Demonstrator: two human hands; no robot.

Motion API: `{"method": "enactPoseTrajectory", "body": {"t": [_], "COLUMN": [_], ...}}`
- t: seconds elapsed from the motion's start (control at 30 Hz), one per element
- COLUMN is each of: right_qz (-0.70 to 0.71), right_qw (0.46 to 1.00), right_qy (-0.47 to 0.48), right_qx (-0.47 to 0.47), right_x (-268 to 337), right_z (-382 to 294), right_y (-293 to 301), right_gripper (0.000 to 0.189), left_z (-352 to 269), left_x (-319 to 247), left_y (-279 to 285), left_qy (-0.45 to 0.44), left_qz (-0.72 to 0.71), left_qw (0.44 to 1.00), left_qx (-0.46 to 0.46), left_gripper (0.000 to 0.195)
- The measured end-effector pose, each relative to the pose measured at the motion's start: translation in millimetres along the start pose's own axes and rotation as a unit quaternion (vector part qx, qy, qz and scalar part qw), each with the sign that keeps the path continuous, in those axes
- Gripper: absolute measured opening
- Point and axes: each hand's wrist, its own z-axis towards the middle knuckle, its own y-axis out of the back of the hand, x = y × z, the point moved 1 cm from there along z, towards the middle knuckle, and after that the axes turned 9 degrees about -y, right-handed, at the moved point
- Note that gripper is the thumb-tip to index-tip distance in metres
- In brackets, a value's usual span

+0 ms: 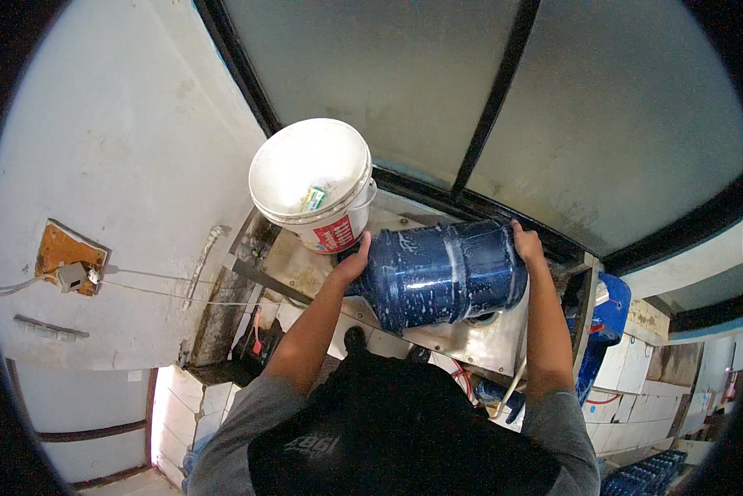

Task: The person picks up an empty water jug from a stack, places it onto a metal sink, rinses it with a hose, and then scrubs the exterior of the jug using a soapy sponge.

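Observation:
A large blue plastic water jug [449, 273] lies on its side above a stainless steel counter [294, 263], with white suds and drops on its surface. My left hand [354, 263] grips it at the neck end. At the base end, my right hand [526, 243] holds the far edge. Behind my left hand stands a white plastic bucket [309, 167] with a red label and a wire handle. A small green and white packet [313, 199] lies inside the bucket. Whether the jug rests on the counter cannot be told.
Frosted glass panels in black frames [464, 136] rise behind the counter. A socket on a wooden board [72, 277] is on the left wall, with a cord running towards the counter. Blue plastic containers [610, 310] stand right of the counter. A hose [513, 387] hangs near my right arm.

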Motion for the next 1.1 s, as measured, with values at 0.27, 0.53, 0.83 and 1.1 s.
{"method": "enactPoseTrajectory", "body": {"t": [0.27,0.53,0.83,1.1], "right_qz": [0.222,0.396,0.443,0.227], "right_qw": [0.953,0.883,0.881,0.932], "right_qy": [0.204,0.246,0.156,0.188], "right_qx": [-0.006,-0.041,-0.063,-0.209], "right_x": [-41.5,-129.4,-148.4,-32.7], "right_z": [-81.1,-125.2,-137.7,-87.8], "right_y": [6.5,-77.5,-130.3,-34.4], "right_gripper": [0.062,0.075,0.079,0.047], "left_z": [22.4,-10.6,40.4,21.5], "left_x": [10.7,-72.9,-154.6,-165.8], "left_y": [-3.4,-37.7,-174.6,-177.1], "left_qy": [0.014,-0.091,-0.248,-0.243], "left_qz": [-0.166,0.091,0.464,0.447], "left_qw": [0.986,0.981,0.849,0.86], "left_qx": [-0.019,-0.143,-0.05,-0.04], "left_gripper": [0.096,0.089,0.08,0.087]}}
